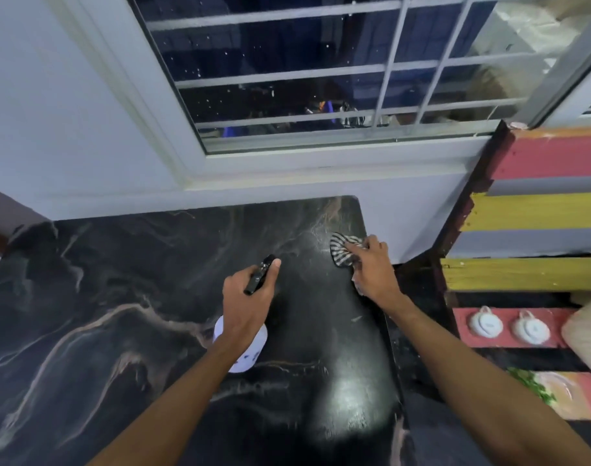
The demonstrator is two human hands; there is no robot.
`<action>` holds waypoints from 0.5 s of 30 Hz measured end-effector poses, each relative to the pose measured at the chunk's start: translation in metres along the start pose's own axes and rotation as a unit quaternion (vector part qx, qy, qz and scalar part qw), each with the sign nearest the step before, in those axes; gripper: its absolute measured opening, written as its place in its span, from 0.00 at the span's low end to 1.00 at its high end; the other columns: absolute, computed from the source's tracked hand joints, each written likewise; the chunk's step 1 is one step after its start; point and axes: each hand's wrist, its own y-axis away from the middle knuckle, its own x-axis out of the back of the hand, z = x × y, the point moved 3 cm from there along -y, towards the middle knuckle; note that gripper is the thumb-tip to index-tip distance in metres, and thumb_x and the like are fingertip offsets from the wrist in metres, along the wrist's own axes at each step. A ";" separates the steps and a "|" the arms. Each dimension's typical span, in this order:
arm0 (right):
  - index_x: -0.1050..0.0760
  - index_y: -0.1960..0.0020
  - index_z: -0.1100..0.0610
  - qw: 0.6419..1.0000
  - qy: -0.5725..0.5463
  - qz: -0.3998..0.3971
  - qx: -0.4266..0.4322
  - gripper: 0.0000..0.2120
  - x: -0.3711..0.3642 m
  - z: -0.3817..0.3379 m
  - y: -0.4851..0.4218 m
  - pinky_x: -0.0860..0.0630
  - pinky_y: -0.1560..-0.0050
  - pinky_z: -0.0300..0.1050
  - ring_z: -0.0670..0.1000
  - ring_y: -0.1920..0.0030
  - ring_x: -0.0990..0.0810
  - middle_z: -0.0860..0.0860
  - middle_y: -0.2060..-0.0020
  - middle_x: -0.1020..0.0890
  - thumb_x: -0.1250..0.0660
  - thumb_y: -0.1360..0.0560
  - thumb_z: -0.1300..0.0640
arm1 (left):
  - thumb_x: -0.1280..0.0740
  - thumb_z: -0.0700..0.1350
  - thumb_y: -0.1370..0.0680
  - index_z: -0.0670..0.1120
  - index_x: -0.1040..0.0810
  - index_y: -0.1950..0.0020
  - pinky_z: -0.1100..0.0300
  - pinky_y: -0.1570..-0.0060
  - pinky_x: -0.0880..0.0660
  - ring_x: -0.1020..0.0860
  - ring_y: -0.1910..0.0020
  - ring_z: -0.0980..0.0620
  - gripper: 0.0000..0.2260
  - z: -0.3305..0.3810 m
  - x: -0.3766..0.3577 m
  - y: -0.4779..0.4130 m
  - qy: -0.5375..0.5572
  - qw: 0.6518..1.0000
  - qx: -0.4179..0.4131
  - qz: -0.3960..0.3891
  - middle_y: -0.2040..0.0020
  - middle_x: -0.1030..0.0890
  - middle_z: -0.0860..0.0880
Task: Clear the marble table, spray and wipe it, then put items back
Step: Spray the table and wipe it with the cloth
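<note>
Wipe pass at table [119, 280] corner.
Left grip [250, 297] clamps spray bottle [243, 359], right grip [371, 267] clamps cloth [342, 248]; we overlap strokes through the mist [316, 242].

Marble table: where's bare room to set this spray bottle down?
The left half of the marble table is bare, from its left edge to the left hand holding the spray bottle. The near part right of the bottle is bare. Crowded: the far right corner, where the right hand grips the striped cloth.

I read dim, cool indoor light; window [287, 79] at 12 o'clock is dark. Hard white glare on marble table [85, 297] at 5 o'clock. Edges bend, detail soft.
</note>
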 end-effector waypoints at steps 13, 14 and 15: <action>0.25 0.30 0.47 0.991 0.001 -0.062 0.121 0.28 -0.051 -0.077 0.154 0.20 0.45 0.48 0.54 0.41 0.28 0.53 0.41 0.28 0.33 0.27 0.65 | 0.28 0.59 0.18 0.51 0.39 0.70 0.55 0.69 0.38 0.38 0.73 0.53 0.29 -0.017 0.045 0.050 0.025 0.999 0.044 0.007 0.75 0.38 0.54; 0.24 0.31 0.47 0.993 -0.012 -0.052 0.108 0.28 -0.053 -0.084 0.145 0.20 0.46 0.48 0.54 0.43 0.28 0.53 0.42 0.28 0.33 0.27 0.66 | 0.28 0.59 0.18 0.51 0.40 0.70 0.55 0.70 0.38 0.38 0.73 0.53 0.29 -0.023 0.057 0.047 0.029 0.998 0.049 0.012 0.74 0.38 0.54; 0.23 0.32 0.48 0.998 -0.031 -0.023 0.055 0.27 -0.051 -0.084 0.132 0.21 0.45 0.50 0.54 0.45 0.29 0.53 0.44 0.28 0.34 0.27 0.67 | 0.28 0.59 0.18 0.52 0.40 0.70 0.56 0.70 0.39 0.39 0.73 0.53 0.29 -0.027 0.067 0.044 0.031 0.998 0.052 0.014 0.74 0.38 0.54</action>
